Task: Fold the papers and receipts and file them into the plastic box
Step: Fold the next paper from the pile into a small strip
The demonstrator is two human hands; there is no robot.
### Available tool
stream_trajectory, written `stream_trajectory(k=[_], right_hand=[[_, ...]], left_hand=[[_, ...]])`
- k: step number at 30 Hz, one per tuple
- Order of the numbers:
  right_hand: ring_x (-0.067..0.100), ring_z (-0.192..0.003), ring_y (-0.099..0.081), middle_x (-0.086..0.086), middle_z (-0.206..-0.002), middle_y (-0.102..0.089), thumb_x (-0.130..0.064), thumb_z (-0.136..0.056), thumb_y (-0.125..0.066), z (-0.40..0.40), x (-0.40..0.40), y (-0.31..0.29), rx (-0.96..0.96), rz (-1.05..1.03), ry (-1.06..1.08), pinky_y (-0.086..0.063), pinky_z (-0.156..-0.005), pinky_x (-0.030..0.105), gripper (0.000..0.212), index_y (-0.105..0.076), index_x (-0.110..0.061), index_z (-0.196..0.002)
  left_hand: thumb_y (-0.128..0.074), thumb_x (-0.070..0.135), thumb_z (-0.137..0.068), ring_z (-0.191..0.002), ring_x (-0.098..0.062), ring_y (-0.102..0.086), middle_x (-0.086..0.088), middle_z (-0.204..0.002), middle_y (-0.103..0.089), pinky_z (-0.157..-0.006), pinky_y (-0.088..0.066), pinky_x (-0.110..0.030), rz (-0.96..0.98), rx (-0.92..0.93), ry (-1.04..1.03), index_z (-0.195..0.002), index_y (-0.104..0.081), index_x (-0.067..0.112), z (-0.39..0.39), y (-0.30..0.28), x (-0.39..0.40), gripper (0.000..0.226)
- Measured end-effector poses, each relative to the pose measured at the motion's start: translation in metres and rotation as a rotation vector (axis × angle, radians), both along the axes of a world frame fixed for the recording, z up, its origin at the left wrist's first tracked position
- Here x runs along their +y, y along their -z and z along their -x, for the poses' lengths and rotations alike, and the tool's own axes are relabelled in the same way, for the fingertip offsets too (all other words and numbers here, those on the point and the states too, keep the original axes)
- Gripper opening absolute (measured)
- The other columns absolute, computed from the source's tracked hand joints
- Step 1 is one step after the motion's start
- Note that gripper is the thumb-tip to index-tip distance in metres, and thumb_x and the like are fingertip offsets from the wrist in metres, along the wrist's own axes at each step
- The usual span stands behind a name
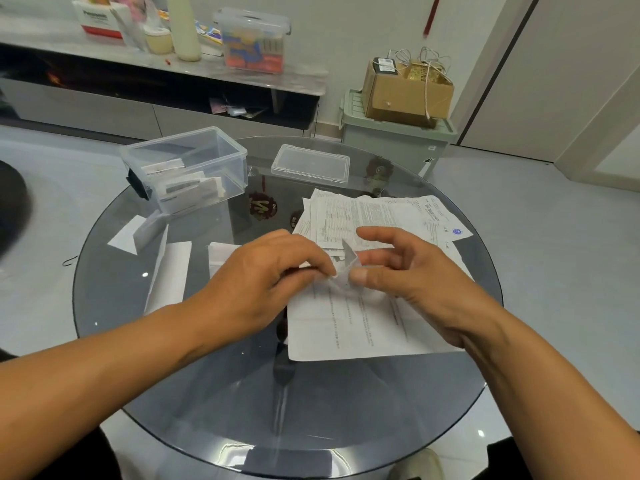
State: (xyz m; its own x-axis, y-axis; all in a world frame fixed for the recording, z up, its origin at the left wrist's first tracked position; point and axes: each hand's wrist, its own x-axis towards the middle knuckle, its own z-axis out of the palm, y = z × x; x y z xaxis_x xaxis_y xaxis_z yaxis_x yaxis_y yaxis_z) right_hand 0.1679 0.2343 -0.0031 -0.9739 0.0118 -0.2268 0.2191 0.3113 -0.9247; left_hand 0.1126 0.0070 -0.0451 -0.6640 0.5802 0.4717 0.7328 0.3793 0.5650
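A small white receipt (348,263) is held above the table's middle, pinched between my left hand (266,282) and my right hand (408,271) at its lower edge. Under my hands lies a printed sheet of paper (349,327). A pile of printed papers (384,213) spreads behind it. The clear plastic box (187,168) stands open at the back left with several folded papers inside. Its lid (310,164) lies to the right of it. Folded papers (169,271) lie left of my left hand.
Everything sits on a round dark glass table (277,410). A folded white slip (133,233) lies near the box. Behind stand a low cabinet (104,109) with a storage box and bottles, and a green bin (394,140) with a cardboard box on top.
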Motion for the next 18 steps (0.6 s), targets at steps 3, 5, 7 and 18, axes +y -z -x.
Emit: stream_trajectory(k=[3,5,7,18], right_hand=[[0.006,-0.087,-0.071,-0.006,-0.106,-0.079,-0.035,-0.07,-0.085,0.001,0.001,0.0,-0.004,0.118,0.042,-0.042,-0.083,0.03,0.06,-0.066,-0.035,-0.127],[0.011,-0.093,-0.07,-0.007,-0.107,-0.079,-0.044,-0.066,-0.084,0.0,0.0,0.002,-0.05,0.145,0.049,-0.044,-0.088,0.038,0.063,-0.066,-0.036,-0.126],[0.013,-0.09,-0.07,-0.005,-0.106,-0.08,-0.048,-0.068,-0.082,-0.002,-0.002,0.004,-0.114,0.154,0.036,-0.046,-0.084,0.039,0.064,-0.065,-0.033,-0.128],[0.001,-0.061,-0.063,-0.008,-0.075,-0.074,-0.022,-0.083,-0.083,-0.008,-0.018,0.009,0.153,0.137,0.125,-0.045,-0.053,0.015,0.025,-0.067,-0.011,-0.099]], left_hand=[[-0.068,0.02,-0.092,-0.103,-0.01,-0.066,0.014,-0.105,-0.071,-0.085,-0.05,-0.017,-0.157,-0.128,0.027,-0.099,-0.076,0.023,-0.006,-0.006,0.002,0.011],[-0.068,0.018,-0.09,-0.109,-0.01,-0.064,0.009,-0.112,-0.069,-0.087,-0.048,-0.015,-0.188,-0.092,0.067,-0.097,-0.075,0.02,-0.01,-0.01,0.003,0.01],[-0.067,0.019,-0.091,-0.114,-0.011,-0.062,0.005,-0.118,-0.065,-0.089,-0.049,-0.016,-0.187,-0.055,0.079,-0.097,-0.075,0.019,-0.012,-0.01,0.003,0.01],[-0.064,0.015,-0.095,-0.117,-0.018,-0.067,0.007,-0.129,-0.066,-0.087,-0.06,-0.032,-0.513,-0.802,0.062,-0.13,-0.053,0.021,-0.029,-0.019,0.012,0.037]])
